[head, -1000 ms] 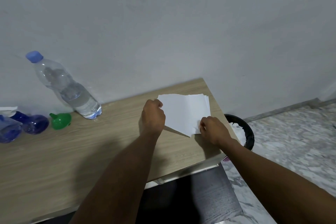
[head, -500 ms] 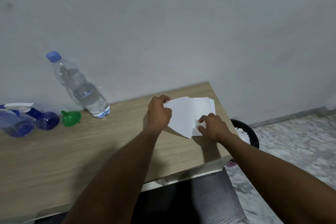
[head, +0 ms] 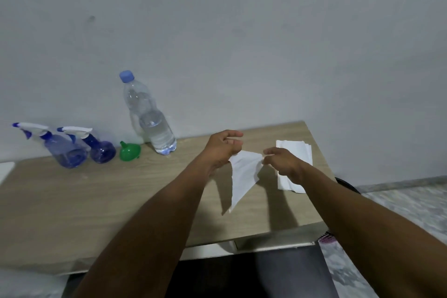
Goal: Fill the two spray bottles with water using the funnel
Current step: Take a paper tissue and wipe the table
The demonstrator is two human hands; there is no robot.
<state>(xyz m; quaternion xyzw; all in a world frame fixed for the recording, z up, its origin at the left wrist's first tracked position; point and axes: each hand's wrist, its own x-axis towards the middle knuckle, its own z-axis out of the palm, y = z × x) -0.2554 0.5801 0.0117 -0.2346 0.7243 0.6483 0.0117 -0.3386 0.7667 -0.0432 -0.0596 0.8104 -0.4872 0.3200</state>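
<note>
Two blue spray bottles stand at the table's back left, a pale one (head: 63, 150) and a darker one (head: 98, 146), both with white trigger heads on. A green funnel (head: 130, 151) lies on its side just right of them. A clear water bottle (head: 154, 126) with a blue cap stands against the wall, partly full. My left hand (head: 223, 146) and my right hand (head: 281, 161) each pinch a top corner of one white tissue (head: 243, 176), which hangs between them above the table.
A stack of white tissues (head: 297, 152) lies at the wooden table's (head: 96, 201) right end. A black bin (head: 348, 185) stands on the marble floor beyond the right edge. The wall runs right behind the table.
Both hands lifted a single tissue off the stack and moved it left and up. The view swung left, bringing both spray bottles fully into sight.
</note>
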